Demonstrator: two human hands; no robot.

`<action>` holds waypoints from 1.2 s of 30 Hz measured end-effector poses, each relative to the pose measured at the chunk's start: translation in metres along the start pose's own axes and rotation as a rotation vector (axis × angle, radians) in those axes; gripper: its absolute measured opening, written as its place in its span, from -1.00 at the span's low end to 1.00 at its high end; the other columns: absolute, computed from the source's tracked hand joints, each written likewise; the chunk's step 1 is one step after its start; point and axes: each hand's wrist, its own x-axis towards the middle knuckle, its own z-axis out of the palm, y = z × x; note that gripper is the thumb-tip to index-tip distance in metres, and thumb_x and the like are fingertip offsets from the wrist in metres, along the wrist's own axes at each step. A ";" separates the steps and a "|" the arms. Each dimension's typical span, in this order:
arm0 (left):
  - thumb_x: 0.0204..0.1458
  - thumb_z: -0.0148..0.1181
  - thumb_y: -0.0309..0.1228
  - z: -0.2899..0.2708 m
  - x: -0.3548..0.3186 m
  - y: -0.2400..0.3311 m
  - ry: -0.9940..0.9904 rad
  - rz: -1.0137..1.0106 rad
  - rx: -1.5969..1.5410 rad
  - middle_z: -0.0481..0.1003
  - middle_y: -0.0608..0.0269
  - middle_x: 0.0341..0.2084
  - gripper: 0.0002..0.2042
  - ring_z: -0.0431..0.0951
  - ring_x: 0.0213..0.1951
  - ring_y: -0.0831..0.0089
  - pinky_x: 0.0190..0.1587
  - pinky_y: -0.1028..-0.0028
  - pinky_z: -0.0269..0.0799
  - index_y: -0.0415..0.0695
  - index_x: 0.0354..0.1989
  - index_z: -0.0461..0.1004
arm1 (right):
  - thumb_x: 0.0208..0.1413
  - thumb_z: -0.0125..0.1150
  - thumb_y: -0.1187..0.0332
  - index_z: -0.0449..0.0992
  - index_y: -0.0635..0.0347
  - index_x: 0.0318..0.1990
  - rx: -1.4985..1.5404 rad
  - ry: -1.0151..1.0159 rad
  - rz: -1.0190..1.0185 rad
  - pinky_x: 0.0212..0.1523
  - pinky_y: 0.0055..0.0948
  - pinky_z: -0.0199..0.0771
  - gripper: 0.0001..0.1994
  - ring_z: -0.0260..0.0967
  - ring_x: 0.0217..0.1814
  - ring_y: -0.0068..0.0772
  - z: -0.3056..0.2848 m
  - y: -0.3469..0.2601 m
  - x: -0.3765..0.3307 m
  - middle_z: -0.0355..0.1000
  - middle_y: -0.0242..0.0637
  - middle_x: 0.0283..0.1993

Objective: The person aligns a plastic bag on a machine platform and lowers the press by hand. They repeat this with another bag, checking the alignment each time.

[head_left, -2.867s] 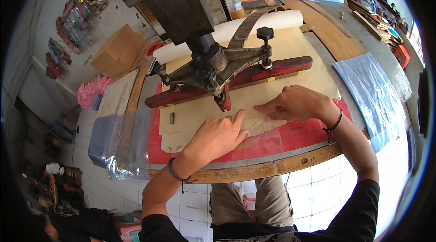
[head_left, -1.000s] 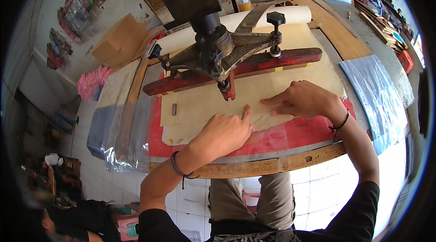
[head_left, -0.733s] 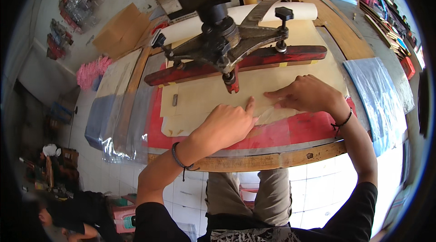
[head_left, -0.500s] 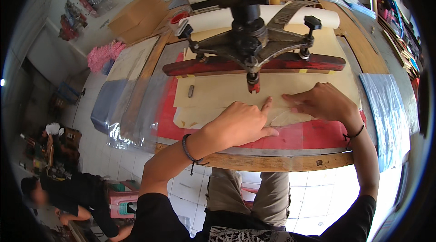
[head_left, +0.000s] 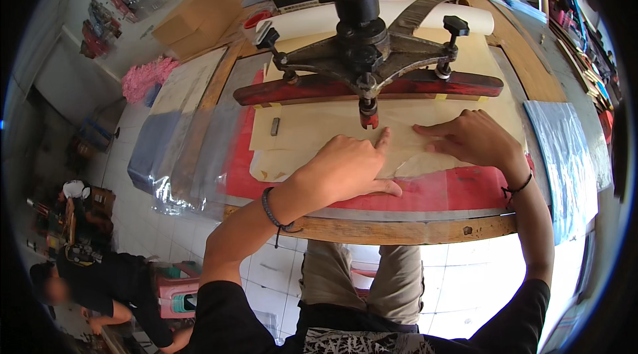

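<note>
My left hand [head_left: 349, 166] rests on a cream sheet [head_left: 312, 121], index finger stretched forward and thumb pointing right over a red surface [head_left: 442, 188]. To its right, my right hand [head_left: 480, 138] lies low over the same sheet, index finger reaching left and the other fingers partly bent. Between the hands is a thin see-through piece [head_left: 413, 162] with a faint edge. Neither hand visibly holds anything. Just beyond my fingers, a dark metal three-armed fixture [head_left: 362, 55] hangs above the sheet, with a red-and-black bar [head_left: 425, 85] and a red-tipped notched peg [head_left: 369, 117].
A small grey block [head_left: 275, 126] sits on the sheet's left. Clear plastic [head_left: 176, 161] hangs over the table's left side; a blue plastic-wrapped stack [head_left: 561, 154] lies right. A white roll [head_left: 458, 20] lies behind the fixture. Another person [head_left: 109, 287] sits at lower left.
The whole view has shifted slightly upward and left. My hands hold nearly the same pose, with the left thumb a little farther from its index finger.
</note>
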 end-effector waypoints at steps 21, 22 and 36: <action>0.01 0.01 0.30 0.009 0.001 -0.001 0.057 0.039 -0.036 0.40 0.01 -0.80 -0.02 0.53 -0.65 0.11 -0.49 0.28 0.51 -0.59 0.16 0.23 | 0.14 0.22 0.16 0.53 -0.34 0.10 0.024 -0.083 0.057 -0.43 -0.27 0.36 -0.65 0.40 -0.53 -0.12 0.001 -0.003 0.002 0.48 -0.18 -0.53; 0.01 0.00 0.31 0.009 0.002 -0.001 0.078 0.036 -0.027 0.39 0.03 -0.81 -0.02 0.52 -0.67 0.13 -0.50 0.28 0.50 -0.59 0.15 0.24 | 0.14 0.21 0.16 0.54 -0.33 0.09 0.036 -0.057 0.069 -0.41 -0.27 0.38 -0.67 0.41 -0.51 -0.12 0.002 -0.001 0.003 0.50 -0.18 -0.51; 0.11 0.04 0.16 -0.002 -0.001 -0.012 0.088 0.056 -0.048 0.39 0.04 -0.79 -0.25 0.50 -0.64 0.08 -0.44 0.21 0.47 -0.35 0.19 0.32 | 0.13 0.25 0.11 0.70 0.05 -0.27 0.237 -0.114 0.056 -0.45 -0.31 0.39 -0.75 0.44 -0.57 -0.19 -0.007 0.016 -0.007 0.49 -0.14 -0.59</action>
